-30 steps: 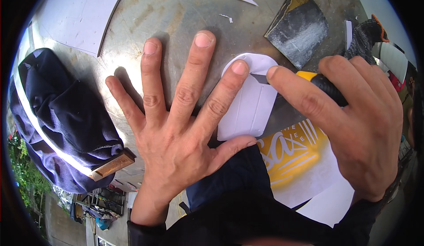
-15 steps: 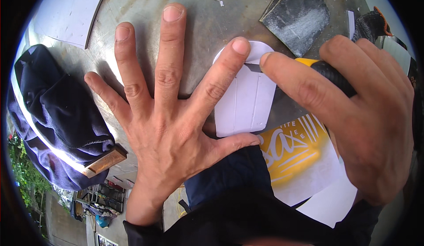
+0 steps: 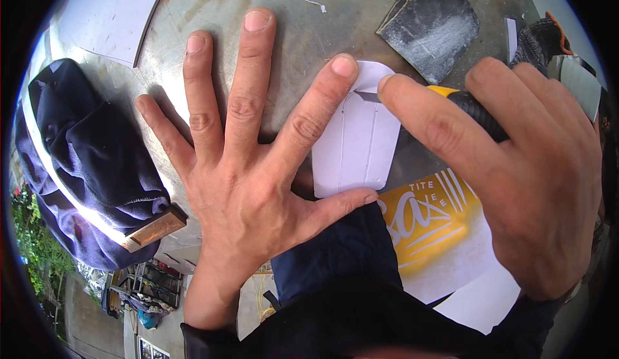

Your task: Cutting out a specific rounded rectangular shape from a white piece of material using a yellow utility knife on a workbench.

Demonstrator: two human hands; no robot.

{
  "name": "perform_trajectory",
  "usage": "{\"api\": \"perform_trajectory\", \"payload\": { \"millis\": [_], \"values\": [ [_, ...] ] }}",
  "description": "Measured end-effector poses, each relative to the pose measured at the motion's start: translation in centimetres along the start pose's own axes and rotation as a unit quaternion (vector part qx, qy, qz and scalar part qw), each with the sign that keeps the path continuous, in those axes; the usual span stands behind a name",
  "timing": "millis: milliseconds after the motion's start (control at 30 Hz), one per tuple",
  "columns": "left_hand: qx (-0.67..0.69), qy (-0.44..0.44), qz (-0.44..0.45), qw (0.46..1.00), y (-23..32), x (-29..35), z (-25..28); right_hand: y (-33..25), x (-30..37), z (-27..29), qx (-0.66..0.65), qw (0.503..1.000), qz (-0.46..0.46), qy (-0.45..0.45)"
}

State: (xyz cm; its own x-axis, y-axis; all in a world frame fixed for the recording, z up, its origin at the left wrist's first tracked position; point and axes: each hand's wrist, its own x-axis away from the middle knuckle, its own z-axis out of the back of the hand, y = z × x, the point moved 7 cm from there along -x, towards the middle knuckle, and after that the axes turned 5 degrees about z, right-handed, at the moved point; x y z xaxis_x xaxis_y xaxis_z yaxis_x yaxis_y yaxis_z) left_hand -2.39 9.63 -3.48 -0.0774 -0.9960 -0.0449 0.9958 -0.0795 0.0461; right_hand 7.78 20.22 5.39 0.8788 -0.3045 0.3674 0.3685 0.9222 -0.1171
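Knife handle (image 3: 478,113) mostly hidden in the right grip (image 3: 538,172) — upper-left white sheet (image 3: 113,14) cut off at top

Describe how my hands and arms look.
Your left hand and right hand are bare, with nothing visibly worn on them. The left hand's nails look short. Dark, plain sleeves leave both hands uncovered.
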Motion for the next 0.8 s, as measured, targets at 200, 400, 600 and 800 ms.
{"api": "perform_trajectory", "payload": {
  "millis": [200, 400, 600, 800],
  "values": [
    [-0.005, 0.049, -0.038, 0.998, -0.2, 0.1, -0.3, -0.3, 0.4, -0.3, -0.014, 0.999, -0.033, 0.018],
    [0.114, -0.105, 0.134, 0.979, 1.2, -1.4, 1.4, -0.7, 0.9, -0.1, 0.011, 0.998, -0.055, -0.013],
    [0.118, -0.109, 0.145, 0.976, 0.9, -0.9, 1.4, -1.9, 1.6, -0.7, 0.032, 0.995, -0.074, -0.063],
    [0.122, -0.106, 0.147, 0.976, 0.7, -1.0, 1.7, -2.5, 1.7, -0.6, 0.040, 0.995, -0.072, -0.055]
  ]
}}
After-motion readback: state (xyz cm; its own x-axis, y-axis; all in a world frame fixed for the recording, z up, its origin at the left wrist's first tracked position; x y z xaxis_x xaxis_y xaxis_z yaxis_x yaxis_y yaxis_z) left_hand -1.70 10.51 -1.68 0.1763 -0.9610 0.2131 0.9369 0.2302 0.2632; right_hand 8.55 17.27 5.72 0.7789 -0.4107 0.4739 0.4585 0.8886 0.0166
